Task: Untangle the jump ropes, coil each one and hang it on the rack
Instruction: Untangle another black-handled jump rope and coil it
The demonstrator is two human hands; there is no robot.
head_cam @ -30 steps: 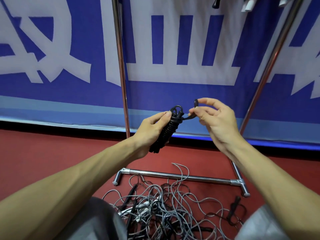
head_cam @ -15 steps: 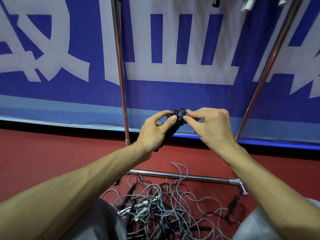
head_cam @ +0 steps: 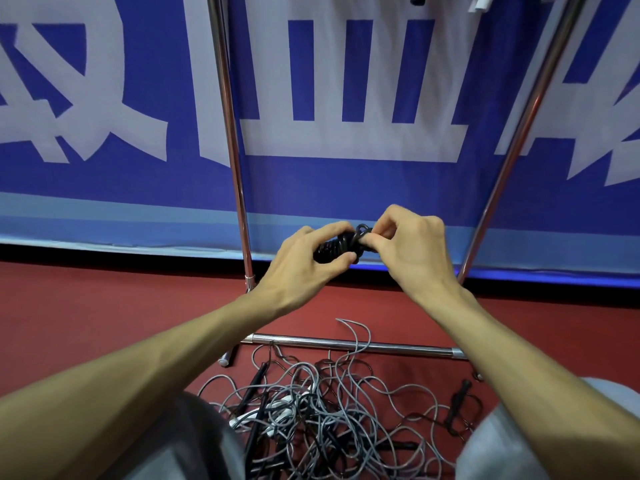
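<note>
Black jump rope (head_cam: 334, 249), wound into a short, tight bundle, is held up off the floor between both hands, just in front of the rack (head_cam: 231, 140). The left hand (head_cam: 304, 258) grips the body of the bundle, fingers wrapped over it and thumb beneath. The right hand (head_cam: 412, 251) pinches the small loop at the bundle's top end, fingers curled in.

The cord looks light, soft and a little springy, so the wraps will likely loosen if the tucked end slips. The safest hold is around the middle of the wraps, leaving the top loop free for hanging.

Below, a pile (head_cam: 329, 403) of grey and black ropes with dark and white handles lies tangled on the red floor (head_cam: 104, 306) between the knees (head_cam: 194, 441), and some strands reach the rack's base bar (head_cam: 346, 345). Thin cord like this snags easily, so each rope probably needs lifting out by a handle, not tugging.

Between the two slanting uprights there is open room to raise the bundle. The top rail is out of view; only hanging handle ends (head_cam: 479, 3) show at the upper edge. A blue banner (head_cam: 346, 185) stands close behind the rack.
</note>
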